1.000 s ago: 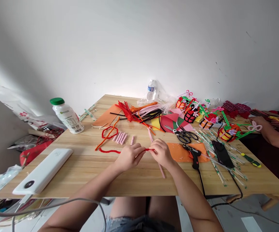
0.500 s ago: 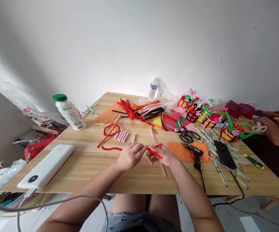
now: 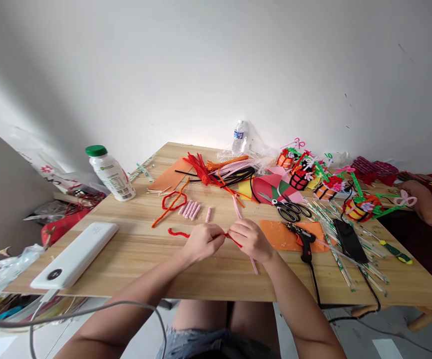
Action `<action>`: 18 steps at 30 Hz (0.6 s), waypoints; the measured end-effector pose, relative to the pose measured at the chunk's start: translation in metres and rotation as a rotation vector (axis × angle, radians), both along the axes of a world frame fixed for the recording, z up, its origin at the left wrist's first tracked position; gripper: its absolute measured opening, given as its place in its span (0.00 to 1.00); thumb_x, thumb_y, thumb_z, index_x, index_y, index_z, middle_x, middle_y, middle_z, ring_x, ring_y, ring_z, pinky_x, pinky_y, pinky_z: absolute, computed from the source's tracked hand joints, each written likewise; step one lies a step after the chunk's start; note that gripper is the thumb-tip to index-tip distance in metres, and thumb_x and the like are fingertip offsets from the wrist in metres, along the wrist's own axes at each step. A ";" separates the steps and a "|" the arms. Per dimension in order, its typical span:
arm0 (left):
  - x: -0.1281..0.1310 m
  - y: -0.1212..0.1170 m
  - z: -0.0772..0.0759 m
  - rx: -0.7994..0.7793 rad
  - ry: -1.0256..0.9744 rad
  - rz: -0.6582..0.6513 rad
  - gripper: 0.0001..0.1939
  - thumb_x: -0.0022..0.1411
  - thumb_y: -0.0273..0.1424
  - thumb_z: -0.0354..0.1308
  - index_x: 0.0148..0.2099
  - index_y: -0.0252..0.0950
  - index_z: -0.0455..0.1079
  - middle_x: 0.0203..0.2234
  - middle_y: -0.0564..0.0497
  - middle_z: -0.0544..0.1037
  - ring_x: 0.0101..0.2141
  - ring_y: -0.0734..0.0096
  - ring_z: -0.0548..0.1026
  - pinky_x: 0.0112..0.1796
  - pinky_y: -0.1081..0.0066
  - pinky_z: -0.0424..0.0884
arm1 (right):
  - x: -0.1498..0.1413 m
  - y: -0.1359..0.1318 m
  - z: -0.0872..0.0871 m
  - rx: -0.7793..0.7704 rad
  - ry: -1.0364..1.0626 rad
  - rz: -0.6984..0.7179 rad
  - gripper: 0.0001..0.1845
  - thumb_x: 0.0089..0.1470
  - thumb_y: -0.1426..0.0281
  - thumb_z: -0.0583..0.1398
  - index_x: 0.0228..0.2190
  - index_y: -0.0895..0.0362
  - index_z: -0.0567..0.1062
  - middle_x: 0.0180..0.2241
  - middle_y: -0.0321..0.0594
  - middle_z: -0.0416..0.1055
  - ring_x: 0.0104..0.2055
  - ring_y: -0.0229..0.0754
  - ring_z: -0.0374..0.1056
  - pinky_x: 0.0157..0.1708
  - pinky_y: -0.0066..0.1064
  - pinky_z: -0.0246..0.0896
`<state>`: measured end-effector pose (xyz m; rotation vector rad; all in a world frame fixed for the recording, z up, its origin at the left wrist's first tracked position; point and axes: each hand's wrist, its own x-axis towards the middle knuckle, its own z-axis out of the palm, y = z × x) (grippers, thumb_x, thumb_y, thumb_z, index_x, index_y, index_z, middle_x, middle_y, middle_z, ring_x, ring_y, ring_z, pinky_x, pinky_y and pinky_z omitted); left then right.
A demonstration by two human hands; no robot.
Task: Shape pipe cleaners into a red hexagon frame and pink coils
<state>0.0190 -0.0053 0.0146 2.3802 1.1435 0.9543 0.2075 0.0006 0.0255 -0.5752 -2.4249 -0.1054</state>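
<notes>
My left hand [image 3: 203, 242] and my right hand [image 3: 251, 240] meet over the middle of the wooden table [image 3: 141, 264]. Both pinch the same red pipe cleaner [image 3: 176, 233], whose free end trails left across the wood. A short red stretch shows between the fingertips. Under my right hand lies a pink pipe cleaner [image 3: 254, 266]. Several short pink coiled pieces [image 3: 190, 210] and an orange and red bent pipe cleaner [image 3: 171, 202] lie just beyond my left hand.
A white power bank [image 3: 74, 255] lies at the left front, a white bottle with a green cap [image 3: 110, 173] behind it. Scissors [image 3: 287, 209], a black glue gun [image 3: 302, 239], a phone [image 3: 346, 238] and small craft baskets [image 3: 358, 207] crowd the right. Another person's arm [image 3: 425, 204] rests at the far right.
My right hand came back toward the left one, and the bent red end that stuck up half a second ago is now drawn in between the fingers. The view shifted slightly.
</notes>
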 end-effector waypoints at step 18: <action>-0.003 0.010 -0.014 0.750 0.110 0.038 0.11 0.61 0.25 0.50 0.44 0.32 0.70 0.24 0.50 0.71 0.24 0.74 0.69 0.23 0.75 0.62 | -0.009 -0.001 -0.009 -1.332 0.794 -0.025 0.18 0.47 0.56 0.64 0.27 0.60 0.74 0.23 0.38 0.70 0.24 0.36 0.66 0.25 0.29 0.65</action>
